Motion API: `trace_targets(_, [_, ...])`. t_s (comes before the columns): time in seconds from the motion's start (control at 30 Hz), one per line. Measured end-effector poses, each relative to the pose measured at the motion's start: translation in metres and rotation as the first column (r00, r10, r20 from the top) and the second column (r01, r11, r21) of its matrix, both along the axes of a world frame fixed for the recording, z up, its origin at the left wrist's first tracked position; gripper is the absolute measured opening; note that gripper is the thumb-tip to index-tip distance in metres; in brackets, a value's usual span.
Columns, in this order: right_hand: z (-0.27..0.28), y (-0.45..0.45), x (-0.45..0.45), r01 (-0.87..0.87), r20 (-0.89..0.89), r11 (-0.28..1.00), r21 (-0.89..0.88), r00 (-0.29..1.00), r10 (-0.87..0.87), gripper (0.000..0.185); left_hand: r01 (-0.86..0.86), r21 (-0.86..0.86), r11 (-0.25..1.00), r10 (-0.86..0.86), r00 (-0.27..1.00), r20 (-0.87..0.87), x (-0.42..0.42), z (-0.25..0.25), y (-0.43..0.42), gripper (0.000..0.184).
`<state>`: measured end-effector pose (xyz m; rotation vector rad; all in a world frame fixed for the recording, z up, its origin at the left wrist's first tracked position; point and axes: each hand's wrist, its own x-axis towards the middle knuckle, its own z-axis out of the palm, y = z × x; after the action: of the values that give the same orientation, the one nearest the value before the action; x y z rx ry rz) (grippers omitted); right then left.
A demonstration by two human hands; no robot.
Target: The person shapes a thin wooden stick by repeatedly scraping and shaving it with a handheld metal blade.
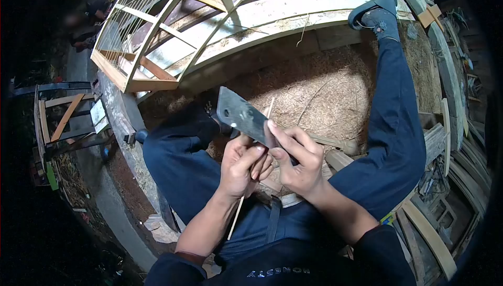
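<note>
One slatted wooden frame (156, 22) stands between 10 and 11 o'clock of the hands; pale board (283, 16) at 12, shavings (325, 102) at 1. Trousered legs flank the work at 9 and 2. Dark metal blade (243, 113) juts up between both hands, covering part of the thin stick (236, 218). Right hand (303, 163): pinching blade's lower end. Left hand (242, 168): curled round stick, thumb by blade. Blade: holed end between 10 and 11, long axis diagonal. Stick: upper tip between 12 and 1.

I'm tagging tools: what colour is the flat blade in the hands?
The blade is dark grey; head view.
</note>
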<state>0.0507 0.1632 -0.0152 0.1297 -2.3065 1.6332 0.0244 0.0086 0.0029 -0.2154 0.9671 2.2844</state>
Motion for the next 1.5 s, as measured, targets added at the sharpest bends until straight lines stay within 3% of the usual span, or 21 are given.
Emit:
trace_targets(0.1, [-0.02, 0.013, -0.02, 0.14, 0.033, 0.989, 0.05, 0.989, -0.142, 0.041, 0.024, -0.013, 1.0, -0.022, 0.991, 0.129, -0.001, 0.011, 0.004, 0.054])
trace_targets(0.17, [-0.012, 0.027, -0.031, 0.17, 0.14, 0.984, 0.044, 0.975, -0.175, 0.035, 0.066, -0.017, 0.998, -0.064, 0.993, 0.1, -0.003, 0.012, 0.007, 0.055])
trace_targets(0.2, [-0.006, 0.031, -0.033, 0.249, 0.361, 0.937, -0.246, 0.921, -0.15, 0.033, 0.074, -0.019, 0.997, -0.072, 0.993, 0.092, -0.005, 0.01, 0.008, 0.054])
trace_targets(0.23, [-0.003, 0.035, -0.034, 0.362, 0.547, 0.795, -0.487, 0.836, -0.045, 0.034, 0.075, -0.023, 0.997, -0.073, 0.994, 0.083, -0.006, 0.009, 0.007, 0.053])
trace_targets(0.3, [-0.006, 0.044, -0.031, 0.247, 0.567, 0.764, -0.596, 0.803, 0.183, 0.041, 0.059, -0.045, 0.997, -0.055, 0.995, 0.078, -0.006, 0.007, 0.004, 0.052])
trace_targets(0.37, [0.002, 0.034, -0.028, 0.416, 0.551, 0.512, -0.751, 0.822, 0.14, 0.041, 0.052, -0.064, 0.997, -0.047, 0.996, 0.078, -0.007, 0.008, 0.004, 0.051])
trace_targets(0.43, [0.01, 0.036, -0.029, 0.411, 0.561, 0.497, -0.764, 0.804, 0.199, 0.042, 0.045, -0.127, 0.991, -0.035, 0.996, 0.079, -0.009, 0.011, 0.005, 0.048])
trace_targets(0.5, [0.022, 0.035, -0.03, 0.494, 0.584, 0.325, -0.806, 0.75, 0.31, 0.041, 0.041, -0.134, 0.99, -0.031, 0.996, 0.079, -0.008, 0.008, 0.005, 0.047])
trace_targets(0.57, [0.001, 0.045, -0.022, 0.425, 0.536, 0.337, -0.84, 0.747, 0.394, 0.044, 0.038, -0.138, 0.99, -0.028, 0.997, 0.075, -0.007, 0.005, 0.005, 0.046])
trace_targets(0.63, [-0.006, 0.046, -0.02, 0.309, 0.303, 0.089, -0.947, 0.765, 0.569, 0.047, 0.039, -0.18, 0.983, -0.03, 0.998, 0.053, -0.008, 0.002, 0.005, 0.046])
trace_targets(0.77, [0.033, 0.024, -0.031, 0.641, 0.65, 0.148, -0.753, 0.69, 0.319, 0.046, 0.035, -0.197, 0.98, -0.027, 0.999, 0.042, -0.01, -0.001, 0.006, 0.047])
trace_targets(0.8, [0.026, 0.03, -0.025, 0.642, 0.651, 0.147, -0.752, 0.69, 0.318, 0.046, 0.035, -0.196, 0.98, -0.029, 0.999, 0.035, -0.01, -0.001, 0.006, 0.047])
trace_targets(0.9, [0.007, 0.045, -0.012, 0.402, 0.458, 0.23, -0.886, 0.682, 0.571, 0.056, 0.037, -0.219, 0.975, -0.035, 0.999, 0.015, -0.01, -0.003, 0.009, 0.049])
trace_targets(0.97, [0.006, 0.04, -0.012, 0.348, 0.574, 0.517, -0.782, 0.725, 0.38, 0.061, 0.037, -0.246, 0.969, -0.038, 0.999, 0.002, -0.011, -0.003, 0.01, 0.05])
trace_targets(1.03, [0.006, 0.037, -0.011, 0.263, 0.534, 0.588, -0.765, 0.77, 0.349, 0.059, 0.034, -0.276, 0.961, -0.03, 0.999, 0.019, -0.011, -0.003, 0.01, 0.049])
trace_targets(1.1, [0.011, 0.029, -0.012, 0.146, 0.467, 0.857, -0.494, 0.876, 0.12, 0.044, 0.044, -0.261, 0.964, -0.04, 0.999, 0.019, -0.011, -0.003, 0.009, 0.048])
trace_targets(1.13, [0.008, 0.033, -0.012, 0.061, 0.403, 0.903, -0.426, 0.906, 0.13, 0.044, 0.053, -0.247, 0.968, -0.051, 0.999, 0.017, -0.011, -0.003, 0.009, 0.048])
trace_targets(1.17, [0.006, 0.032, -0.011, 0.062, 0.402, 0.903, -0.426, 0.907, 0.128, 0.044, 0.054, -0.246, 0.968, -0.052, 0.999, 0.016, -0.011, -0.003, 0.009, 0.048])
trace_targets(1.23, [0.004, 0.029, -0.011, -0.05, 0.134, 0.999, -0.013, 0.99, 0.051, 0.041, 0.003, -0.213, 0.977, 0.008, 0.999, 0.051, -0.011, -0.004, 0.009, 0.043])
trace_targets(1.37, [0.015, 0.018, -0.004, -0.088, 0.133, 0.995, 0.054, 0.988, 0.08, 0.044, -0.004, -0.168, 0.986, 0.02, 0.995, 0.093, -0.01, -0.007, 0.008, 0.036])
trace_targets(1.5, [0.007, 0.012, 0.0, -0.095, 0.128, 0.989, 0.112, 0.988, 0.081, 0.046, -0.039, -0.276, 0.96, 0.058, 0.997, 0.059, -0.01, -0.002, 0.01, 0.025])
